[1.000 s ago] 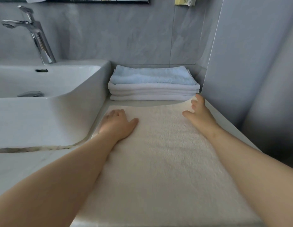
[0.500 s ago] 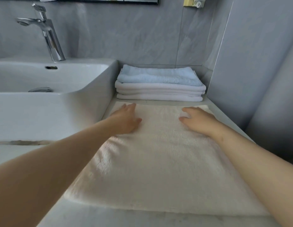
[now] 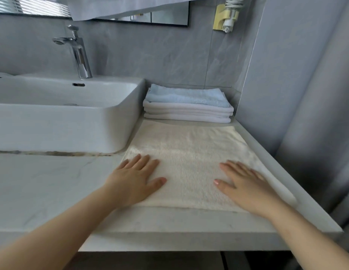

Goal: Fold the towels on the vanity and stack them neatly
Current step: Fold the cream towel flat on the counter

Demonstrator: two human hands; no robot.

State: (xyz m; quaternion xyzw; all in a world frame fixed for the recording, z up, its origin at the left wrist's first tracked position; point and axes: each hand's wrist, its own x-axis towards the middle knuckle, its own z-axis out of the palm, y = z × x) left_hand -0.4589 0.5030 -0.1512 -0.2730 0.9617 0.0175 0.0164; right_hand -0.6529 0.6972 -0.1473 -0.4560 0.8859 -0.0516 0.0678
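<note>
cream towel (image 3: 189,158) lies flat on the vanity counter (image 3: 52,182), just right of the sink basin (image 3: 62,129); its near edge sits a bit back from the counter's front lip, far edge just short of the folded stack (image 3: 187,114); right side runs close along the counter's right edge.

left hand (image 3: 134,180) rests palm-down on the near-left part of the towel, fingers straight & a little spread, thumb out toward the middle; grips nothing. right hand (image 3: 245,186) does the same on the near-right part, fingers straight & close together, flat on the pile; holds nothing.

handling, my guess: thick terry, soft & limp, light, no stiffness, so it'll sag wherever it isn't held; probably slides easily on the smooth stone top; best taken by pinching the 2 near corners, 1 per hand, then carrying them over to the far edge, w/ corners matched before pressing the crease.

containers: the basin is the only one; its inside is mostly hidden behind the front wall, so can't tell what's in it. the stack, in the back corner against the wall, is white folded towels w/ a light blue towel (image 3: 185,95) on top; edges look fairly even.
</note>
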